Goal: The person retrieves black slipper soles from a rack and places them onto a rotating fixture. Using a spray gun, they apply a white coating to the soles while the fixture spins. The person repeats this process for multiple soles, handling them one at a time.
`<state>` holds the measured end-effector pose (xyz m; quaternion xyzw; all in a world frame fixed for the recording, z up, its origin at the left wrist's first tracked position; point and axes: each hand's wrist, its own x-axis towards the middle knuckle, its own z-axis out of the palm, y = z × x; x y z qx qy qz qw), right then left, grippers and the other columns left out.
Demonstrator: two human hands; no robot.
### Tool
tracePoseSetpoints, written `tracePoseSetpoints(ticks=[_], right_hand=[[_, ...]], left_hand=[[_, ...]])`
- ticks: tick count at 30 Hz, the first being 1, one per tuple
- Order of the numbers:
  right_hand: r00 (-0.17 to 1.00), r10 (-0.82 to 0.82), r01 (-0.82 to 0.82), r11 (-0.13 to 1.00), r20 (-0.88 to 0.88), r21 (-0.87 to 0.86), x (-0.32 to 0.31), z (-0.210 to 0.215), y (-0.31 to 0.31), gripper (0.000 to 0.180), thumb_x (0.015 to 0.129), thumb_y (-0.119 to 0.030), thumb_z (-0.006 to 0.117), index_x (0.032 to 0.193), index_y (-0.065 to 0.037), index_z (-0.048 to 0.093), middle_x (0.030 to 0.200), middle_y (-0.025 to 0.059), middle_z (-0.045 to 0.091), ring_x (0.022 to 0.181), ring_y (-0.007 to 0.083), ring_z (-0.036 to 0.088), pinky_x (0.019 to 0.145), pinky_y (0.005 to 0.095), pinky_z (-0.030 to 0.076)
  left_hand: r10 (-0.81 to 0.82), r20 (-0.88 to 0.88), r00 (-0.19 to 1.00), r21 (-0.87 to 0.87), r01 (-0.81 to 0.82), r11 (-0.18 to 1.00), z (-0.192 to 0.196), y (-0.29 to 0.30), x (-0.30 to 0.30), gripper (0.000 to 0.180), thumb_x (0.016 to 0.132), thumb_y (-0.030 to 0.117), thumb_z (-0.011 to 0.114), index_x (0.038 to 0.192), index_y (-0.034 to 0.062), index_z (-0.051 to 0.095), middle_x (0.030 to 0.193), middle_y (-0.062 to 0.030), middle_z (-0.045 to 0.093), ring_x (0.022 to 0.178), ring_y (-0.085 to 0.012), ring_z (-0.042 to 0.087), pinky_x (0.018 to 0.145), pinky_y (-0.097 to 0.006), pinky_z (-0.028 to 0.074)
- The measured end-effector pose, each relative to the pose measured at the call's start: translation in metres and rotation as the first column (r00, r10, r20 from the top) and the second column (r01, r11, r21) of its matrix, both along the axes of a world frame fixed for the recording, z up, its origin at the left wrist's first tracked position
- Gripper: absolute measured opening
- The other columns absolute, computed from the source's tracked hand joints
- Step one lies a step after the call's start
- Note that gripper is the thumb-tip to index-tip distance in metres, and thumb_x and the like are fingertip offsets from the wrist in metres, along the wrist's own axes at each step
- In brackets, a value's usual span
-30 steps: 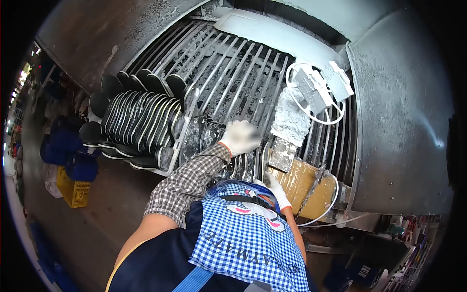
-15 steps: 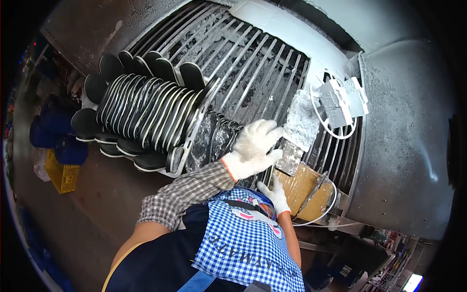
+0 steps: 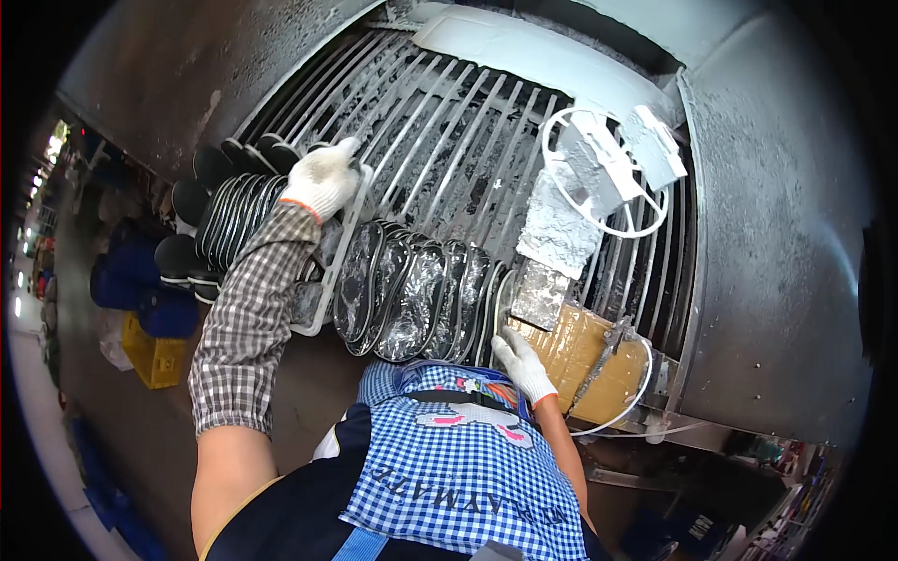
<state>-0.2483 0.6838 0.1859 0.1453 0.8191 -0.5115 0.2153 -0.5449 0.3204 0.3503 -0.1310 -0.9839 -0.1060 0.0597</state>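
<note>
The left hand (image 3: 323,178) is being carried up and leftward from the foil-wrapped soles (image 3: 412,299) (now uncovered) onto the white rack (image 3: 337,252) beside the black soles (image 3: 229,215).

Bare bars (image 3: 440,122) beyond packed soles (image 3: 402,299)

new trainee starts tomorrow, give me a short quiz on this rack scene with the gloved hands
1. True or false: both hands wear white gloves.
2. Which hand reaches up to the white rack frame beside the black soles? A) left B) right
3. What lies along the rack between the two hands?

Key:
1. True: the left hand and right hand are both gloved.
2. A: it rests on the white rack frame next to the black soles.
3. A row of shiny silver soles standing on edge.
</note>
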Motion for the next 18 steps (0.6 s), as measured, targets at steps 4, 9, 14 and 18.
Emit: tracePoseSetpoints(ticks=[4, 9, 14, 18], right_hand=[[0.976, -0.104, 0.086, 0.991, -0.189, -0.103, 0.021, -0.042, 0.033, 0.070, 0.109, -0.047, 0.059, 0.154, 0.005, 0.050, 0.135, 0.0200, 0.069, 0.105, 0.0231, 0.070, 0.091, 0.0357, 0.060], [0.933, -0.339, 0.360, 0.871, 0.123, -0.334, 0.031, -0.027, 0.064, 0.055, 0.108, -0.037, 0.063, 0.144, 0.005, 0.061, 0.097, 0.0073, 0.070, 0.069, 0.0131, 0.063, 0.055, 0.0294, 0.053], [0.870, -0.487, 0.479, 0.798, 0.075, -0.366, 0.023, -0.035, 0.089, 0.046, 0.106, -0.030, 0.066, 0.137, 0.005, 0.065, 0.092, 0.0050, 0.069, 0.065, 0.0112, 0.061, 0.053, 0.0289, 0.051], [0.879, -0.471, 0.464, 0.813, 0.071, -0.350, 0.014, -0.022, 0.098, 0.043, 0.106, -0.030, 0.066, 0.134, 0.003, 0.067, 0.088, 0.0048, 0.068, 0.064, 0.0116, 0.061, 0.052, 0.0294, 0.050]], left_hand=[[-0.008, -0.155, 0.988, 0.168, 0.035, 0.985, 0.055, 0.020, 0.025, 0.051, 0.094, 0.016, 0.064, 0.145, 0.0210, 0.063, 0.109, -0.0213, 0.077, 0.097, -0.0376, 0.076, 0.091, -0.043, 0.059], [0.121, -0.191, 0.974, 0.681, 0.043, 0.731, 0.098, 0.031, 0.066, 0.058, 0.101, 0.007, 0.067, 0.154, -0.0071, 0.050, 0.146, -0.0184, 0.063, 0.119, -0.0191, 0.069, 0.102, -0.032, 0.057], [0.051, 0.197, 0.979, 0.946, -0.203, 0.252, 0.069, 0.080, 0.116, 0.050, 0.102, 0.011, 0.065, 0.148, -0.0038, 0.055, 0.131, -0.0145, 0.070, 0.099, -0.0162, 0.073, 0.074, -0.028, 0.061], [-0.123, 0.356, 0.926, 0.934, -0.354, 0.037, 0.032, 0.131, 0.144, 0.047, 0.102, 0.013, 0.067, 0.146, -0.0001, 0.057, 0.116, -0.0122, 0.075, 0.080, -0.0147, 0.074, 0.048, -0.023, 0.054]])
